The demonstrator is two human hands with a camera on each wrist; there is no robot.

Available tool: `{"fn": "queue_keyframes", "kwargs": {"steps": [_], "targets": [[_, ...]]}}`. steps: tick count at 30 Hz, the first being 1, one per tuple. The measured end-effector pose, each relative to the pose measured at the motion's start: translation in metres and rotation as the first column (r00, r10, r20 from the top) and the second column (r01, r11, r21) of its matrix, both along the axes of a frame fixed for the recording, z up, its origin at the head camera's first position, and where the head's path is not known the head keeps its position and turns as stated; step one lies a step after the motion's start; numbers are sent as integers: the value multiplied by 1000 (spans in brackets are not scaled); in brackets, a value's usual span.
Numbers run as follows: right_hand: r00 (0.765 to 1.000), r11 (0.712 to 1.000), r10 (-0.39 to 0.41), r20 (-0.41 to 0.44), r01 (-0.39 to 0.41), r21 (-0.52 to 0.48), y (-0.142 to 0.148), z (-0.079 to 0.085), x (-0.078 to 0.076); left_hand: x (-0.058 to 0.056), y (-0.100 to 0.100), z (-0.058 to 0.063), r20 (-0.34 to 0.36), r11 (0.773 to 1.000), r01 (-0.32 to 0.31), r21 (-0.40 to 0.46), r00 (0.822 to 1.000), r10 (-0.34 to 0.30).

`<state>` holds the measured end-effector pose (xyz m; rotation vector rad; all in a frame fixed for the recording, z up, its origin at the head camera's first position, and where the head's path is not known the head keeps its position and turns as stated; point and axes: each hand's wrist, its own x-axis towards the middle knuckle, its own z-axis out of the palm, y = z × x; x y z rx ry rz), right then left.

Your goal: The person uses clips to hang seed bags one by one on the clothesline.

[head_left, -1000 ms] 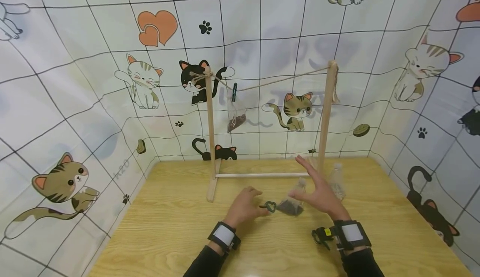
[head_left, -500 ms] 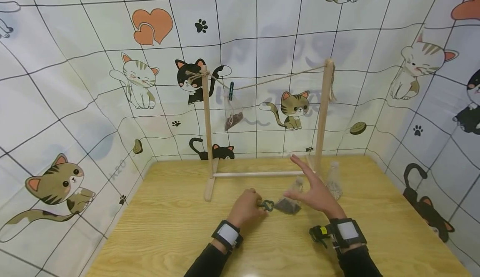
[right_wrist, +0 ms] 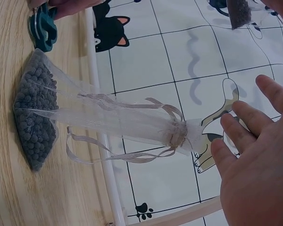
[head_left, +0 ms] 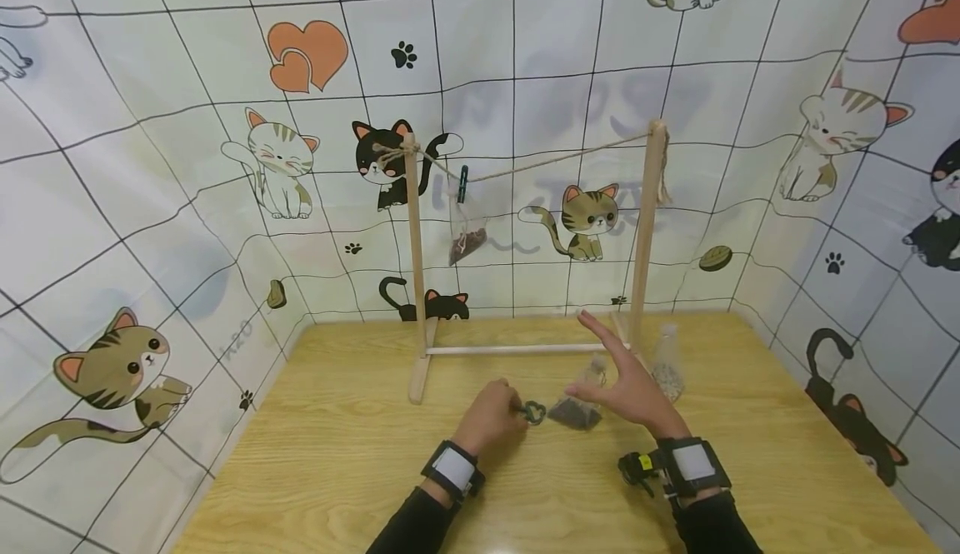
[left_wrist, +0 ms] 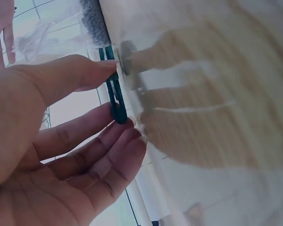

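Observation:
My left hand (head_left: 489, 421) pinches a dark green clothespin (head_left: 534, 412) between thumb and fingers, low over the wooden table. In the left wrist view the clothespin (left_wrist: 116, 101) lies across the fingertips. Just right of it, a sheer drawstring pouch (head_left: 576, 412) of dark round pellets stands on the table. The right wrist view shows the pouch's pellets (right_wrist: 35, 110) at its base and a gathered, ribboned neck on top. My right hand (head_left: 636, 391) is beside the pouch with its fingers spread, holding nothing.
A wooden frame (head_left: 643, 237) with a sagging twine line (head_left: 555, 161) stands behind the hands. From the twine, a green clothespin (head_left: 462, 184) holds a pouch of brownish bits (head_left: 468, 243). Another sheer pouch with pale contents (head_left: 667, 375) stands at the right post's foot.
The left fingers have closed on the clothespin, which was lying beside the pouch, and it has shifted slightly left. My right hand stays spread near the pouch.

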<state>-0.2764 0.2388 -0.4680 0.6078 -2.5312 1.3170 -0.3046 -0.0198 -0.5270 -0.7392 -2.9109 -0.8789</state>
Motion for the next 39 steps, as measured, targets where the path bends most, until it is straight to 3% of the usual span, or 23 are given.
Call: {"fn": "queue_keyframes", "kwargs": {"steps": [7, 14, 20, 27, 39], "targets": [[1000, 1000, 15, -20, -15, -6, -3, 2, 2, 0, -11, 15, 2, 995, 36, 90, 999, -37], [999, 999, 13, -49, -14, -29, -8, 10, 3, 6, -17, 49, -45, 992, 65, 112, 997, -61], [999, 999, 26, -21, -27, -36, -12, 17, 9, 11, -19, 69, -143, 986, 101, 132, 986, -81], [995, 993, 97, -24, -98, -61, -20, 18, 13, 19, -22, 89, -220, 972, 139, 188, 971, -97], [988, 989, 130, -88, -136, -65, -34, 21, 17, 28, -24, 104, -269, 950, 183, 254, 957, -112]]}}
